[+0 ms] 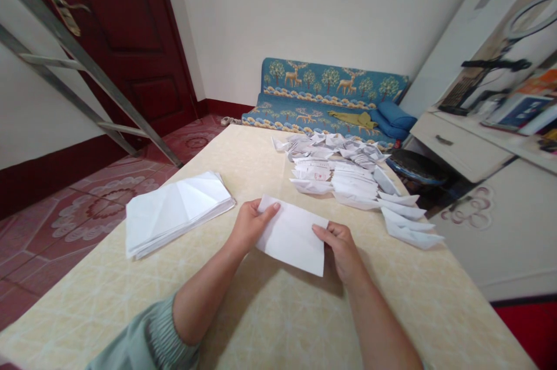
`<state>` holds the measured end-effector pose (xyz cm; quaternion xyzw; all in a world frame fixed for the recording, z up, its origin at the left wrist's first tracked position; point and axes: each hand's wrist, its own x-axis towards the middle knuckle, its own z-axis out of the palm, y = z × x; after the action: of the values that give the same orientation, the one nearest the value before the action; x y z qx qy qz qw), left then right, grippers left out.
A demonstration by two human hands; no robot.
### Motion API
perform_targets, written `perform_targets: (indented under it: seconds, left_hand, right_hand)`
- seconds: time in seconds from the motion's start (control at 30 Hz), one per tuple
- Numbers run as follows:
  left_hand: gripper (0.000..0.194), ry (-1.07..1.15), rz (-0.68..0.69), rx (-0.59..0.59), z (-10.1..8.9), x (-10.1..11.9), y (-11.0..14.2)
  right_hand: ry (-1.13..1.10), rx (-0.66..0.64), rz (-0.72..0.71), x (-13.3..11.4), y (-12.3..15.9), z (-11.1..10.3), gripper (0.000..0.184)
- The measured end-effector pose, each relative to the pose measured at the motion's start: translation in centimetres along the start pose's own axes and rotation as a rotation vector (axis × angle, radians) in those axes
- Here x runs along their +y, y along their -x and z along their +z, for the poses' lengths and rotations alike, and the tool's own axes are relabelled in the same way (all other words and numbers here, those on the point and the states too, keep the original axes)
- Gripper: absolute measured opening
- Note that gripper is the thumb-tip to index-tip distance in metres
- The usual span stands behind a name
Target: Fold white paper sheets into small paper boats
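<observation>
Paper sheet (pixel 291 236), thin, light and soft, gripped at its short edges between the fingers and thumbs of left hand (pixel 251 225) and right hand (pixel 342 248), over a cream tabletop (pixel 278 323); those edges offer the surest hold. Folded white sheets (pixel 176 213) lie nearby at left; creased paper pieces (pixel 335 176) heap beyond, before a blue deer-patterned floor cushion (pixel 324 83).

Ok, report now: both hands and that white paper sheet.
Left hand, right hand gripping opposite edges of rectangular white paper sheet. Folded white paper stack off left. Pile of folded white paper pieces ahead.
</observation>
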<state>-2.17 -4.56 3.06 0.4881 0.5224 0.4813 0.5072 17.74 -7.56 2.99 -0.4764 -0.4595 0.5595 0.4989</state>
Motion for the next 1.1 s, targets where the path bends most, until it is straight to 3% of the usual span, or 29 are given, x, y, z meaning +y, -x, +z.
perform_targets:
  seconds: [0.13, 0.27, 0.37, 0.53, 0.63, 0.7, 0.9, 1.03, 1.1]
  left_hand:
    - [0.038, -0.122, 0.055, -0.129, 0.1, 0.4, 0.5]
    - [0.036, -0.245, 0.132, -0.293, 0.9, 0.6, 1.3]
    - [0.034, -0.294, 0.167, -0.338, 1.5, 0.3, 1.5]
    - [0.035, -0.234, 0.112, -0.4, 1.2, 0.2, 1.3]
    - [0.036, -0.131, 0.042, -0.356, 0.0, 0.3, 0.7]
    - [0.037, -0.092, 0.016, -0.234, -0.8, 0.1, 0.1]
    - [0.037, 0.081, -0.114, -0.037, -1.9, 0.1, -1.2]
    - [0.039, 0.264, -0.254, -0.087, -1.8, 0.7, -0.8]
    - [0.04, 0.28, -0.293, -0.203, -1.5, 0.7, -0.4]
  right_hand:
    - [0.09, 0.036, -0.105, -0.9, -0.1, -0.8, 0.027]
    - [0.192, -0.163, -0.089, -0.9, 0.0, -0.9, 0.027]
    - [0.277, -0.293, -0.047, -0.6, 0.3, -0.6, 0.029]
    - [0.341, -0.354, 0.041, -0.3, 0.4, -0.6, 0.029]
    - [0.36, -0.346, 0.023, -0.4, 0.3, -0.8, 0.026]
    - [0.377, -0.318, -0.012, -0.6, 0.1, -1.0, 0.025]
    - [0.361, -0.124, -0.019, -0.6, -0.6, -1.9, 0.023]
    - [0.217, 0.009, -0.112, -0.2, -0.8, -1.6, 0.014]
    - [0.123, -0.02, -0.171, -0.1, -0.6, -0.8, 0.029]
